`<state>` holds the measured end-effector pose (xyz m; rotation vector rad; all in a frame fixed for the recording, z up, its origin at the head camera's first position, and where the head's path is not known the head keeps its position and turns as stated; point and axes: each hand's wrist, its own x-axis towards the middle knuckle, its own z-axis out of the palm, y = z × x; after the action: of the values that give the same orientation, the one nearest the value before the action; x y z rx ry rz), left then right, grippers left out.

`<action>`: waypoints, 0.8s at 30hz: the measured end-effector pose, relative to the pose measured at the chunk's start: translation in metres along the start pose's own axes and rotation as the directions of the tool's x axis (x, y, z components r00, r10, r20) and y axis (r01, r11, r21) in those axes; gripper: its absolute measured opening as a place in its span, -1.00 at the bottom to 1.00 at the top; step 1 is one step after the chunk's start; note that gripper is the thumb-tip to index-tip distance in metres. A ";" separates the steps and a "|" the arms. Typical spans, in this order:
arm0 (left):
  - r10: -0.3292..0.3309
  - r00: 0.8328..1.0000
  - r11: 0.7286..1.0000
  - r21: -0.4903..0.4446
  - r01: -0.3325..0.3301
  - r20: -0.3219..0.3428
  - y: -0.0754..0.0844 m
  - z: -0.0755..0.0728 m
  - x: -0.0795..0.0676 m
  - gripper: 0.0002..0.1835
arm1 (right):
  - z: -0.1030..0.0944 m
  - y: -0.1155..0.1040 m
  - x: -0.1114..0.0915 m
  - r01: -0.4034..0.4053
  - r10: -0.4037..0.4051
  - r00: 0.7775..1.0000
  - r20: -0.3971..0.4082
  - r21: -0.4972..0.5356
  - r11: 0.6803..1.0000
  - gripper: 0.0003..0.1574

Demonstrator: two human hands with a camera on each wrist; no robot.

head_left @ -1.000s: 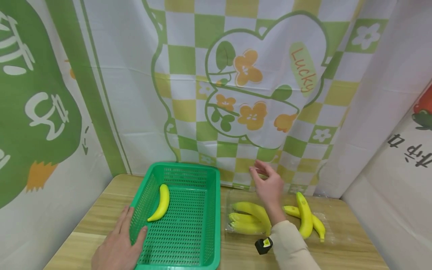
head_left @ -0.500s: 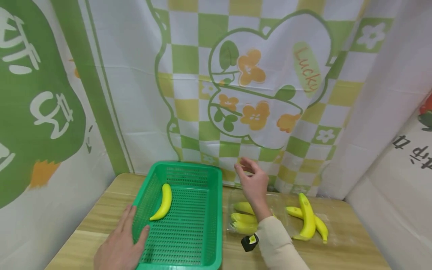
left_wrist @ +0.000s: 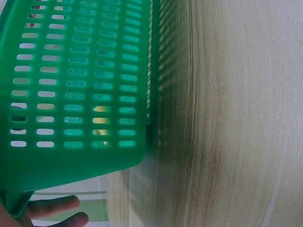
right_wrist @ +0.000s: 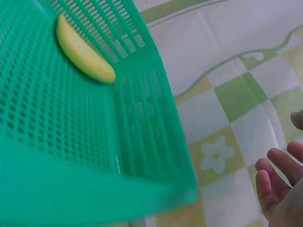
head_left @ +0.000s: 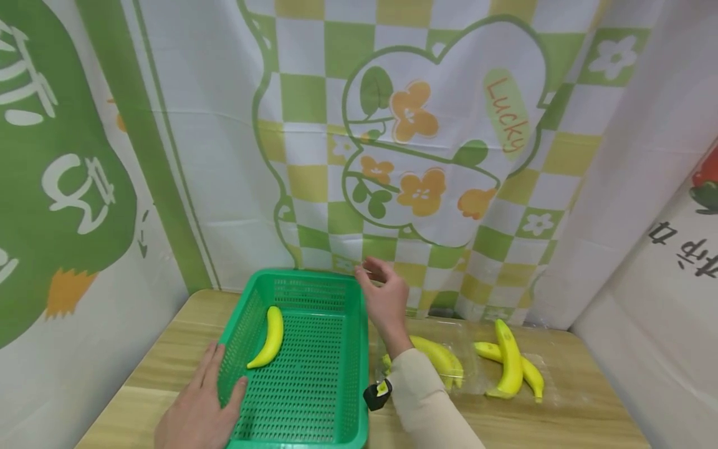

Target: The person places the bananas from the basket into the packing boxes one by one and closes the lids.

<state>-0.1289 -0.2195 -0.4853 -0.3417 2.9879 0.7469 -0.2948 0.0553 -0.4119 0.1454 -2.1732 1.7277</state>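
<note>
My left hand point(head_left: 196, 405) rests on the left rim of a green perforated plastic basket point(head_left: 361, 374), its fingers straight along the outside and the thumb over the edge. In the left wrist view two fingers point(left_wrist: 54, 205) reach past the basket's rim. One yellow banana point(head_left: 273, 337) lies inside the basket, near its left wall. My right hand point(head_left: 387, 296) hovers by the basket's far right corner, fingers loosely bent, with nothing in them. More bananas point(head_left: 440, 358) lie in a clear plastic tray, partly hidden behind the right forearm.
Two crossed bananas point(head_left: 509, 362) lie in clear plastic at the right of the wooden table point(head_left: 583, 399). A patterned cloth point(head_left: 308, 206) hangs close behind the basket. White cloth walls stand left and right. A black wrist camera point(head_left: 377, 396) sits on the right wrist.
My right hand has moved left, from above the bananas to the basket's far right corner, its fingers still bent loosely. The left hand and the banana in the basket stay in place.
</note>
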 end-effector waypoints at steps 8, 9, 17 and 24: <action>-0.010 1.000 1.000 0.007 0.010 -0.005 -0.001 0.001 0.001 0.03 | 0.035 0.008 -0.011 -0.026 0.026 0.999 0.021 0.028 0.999 -0.58; -0.011 1.000 1.000 0.006 0.011 -0.006 -0.001 0.002 0.001 0.03 | 0.039 0.008 -0.013 -0.037 0.036 0.999 0.028 0.026 0.999 -0.57; -0.014 1.000 1.000 0.015 0.014 -0.007 -0.001 0.002 0.002 0.03 | 0.064 0.011 -0.028 -0.090 0.088 0.991 0.103 0.015 0.996 -0.53; -0.021 1.000 1.000 0.012 0.021 -0.018 0.000 0.002 0.002 0.03 | 0.082 0.012 -0.035 -0.087 0.084 0.991 0.108 0.015 0.996 -0.53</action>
<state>-0.1305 -0.2186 -0.4875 -0.3809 2.9998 0.7266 -0.2835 -0.0254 -0.4503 0.1559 -2.2707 1.8274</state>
